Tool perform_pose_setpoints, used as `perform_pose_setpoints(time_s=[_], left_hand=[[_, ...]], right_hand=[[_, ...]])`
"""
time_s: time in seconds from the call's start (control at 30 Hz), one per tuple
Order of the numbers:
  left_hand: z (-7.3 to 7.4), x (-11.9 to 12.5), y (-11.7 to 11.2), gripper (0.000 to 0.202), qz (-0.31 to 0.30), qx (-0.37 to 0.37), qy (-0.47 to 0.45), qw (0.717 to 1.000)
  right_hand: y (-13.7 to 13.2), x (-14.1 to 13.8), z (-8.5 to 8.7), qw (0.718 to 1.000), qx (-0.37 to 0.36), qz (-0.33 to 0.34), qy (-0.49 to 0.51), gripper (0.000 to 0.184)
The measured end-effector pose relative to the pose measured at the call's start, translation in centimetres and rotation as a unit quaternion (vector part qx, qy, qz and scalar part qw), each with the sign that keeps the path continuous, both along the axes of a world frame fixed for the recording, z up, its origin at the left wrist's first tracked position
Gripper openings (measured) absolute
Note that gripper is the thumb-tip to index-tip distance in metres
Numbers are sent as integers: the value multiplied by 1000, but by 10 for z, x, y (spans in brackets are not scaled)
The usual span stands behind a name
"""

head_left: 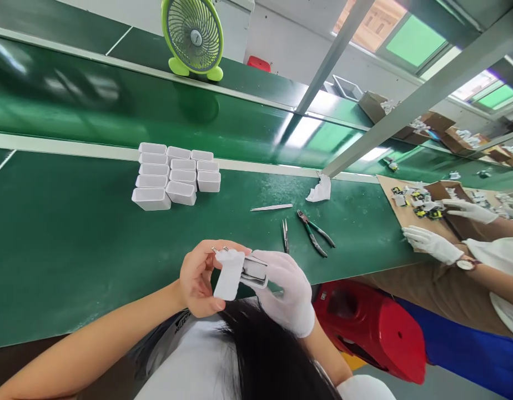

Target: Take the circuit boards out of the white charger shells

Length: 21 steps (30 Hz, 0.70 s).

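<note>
My left hand (pixel 201 280), bare, is closed around a white plastic plug cover (pixel 229 276) with metal pins at its top end. My right hand (pixel 287 289), in a white glove, grips a white rectangular casing (pixel 255 270) with an open end and greyish parts inside. The cover and the casing touch; whether they are joined I cannot tell. Beyond my right hand lie small scissors-like snips (pixel 285 236), green-handled pliers (pixel 316 233) and white tweezers (pixel 272 208).
Rows of white open boxes (pixel 151 199) stand at the back left of the green bench (pixel 73 244). Crumpled white tissue (pixel 320 189) lies by a post. A green fan (pixel 196 38) stands behind. At right, a co-worker's gloved hands (pixel 433 244) are near small parts on cardboard; a red stool (pixel 375 328) is below.
</note>
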<state>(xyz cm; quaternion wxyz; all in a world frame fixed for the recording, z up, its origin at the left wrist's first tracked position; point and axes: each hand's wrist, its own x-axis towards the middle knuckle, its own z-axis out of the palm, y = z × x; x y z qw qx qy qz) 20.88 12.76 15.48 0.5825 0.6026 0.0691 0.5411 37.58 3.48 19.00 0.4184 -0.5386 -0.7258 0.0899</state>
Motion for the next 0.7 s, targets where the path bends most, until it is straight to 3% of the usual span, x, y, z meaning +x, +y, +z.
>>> perform_pose_setpoints(time_s=[0.13, 0.3, 0.57, 0.7], left_hand=[[-1, -4, -1, 64, 11, 7, 6, 1000], [-3, -2, -1, 65, 19, 22, 10, 1000], [-5, 0, 7, 76, 30, 156, -26, 987], [-9, -1, 6, 71, 22, 133, -30, 990]], right_hand=[[0, 0, 0, 997, 27, 0, -73, 58], [2, 1, 3, 998, 32, 18, -53, 56], [2, 0, 18, 988, 84, 5, -129, 35], [0, 1, 15, 992, 29, 35, -114, 36]])
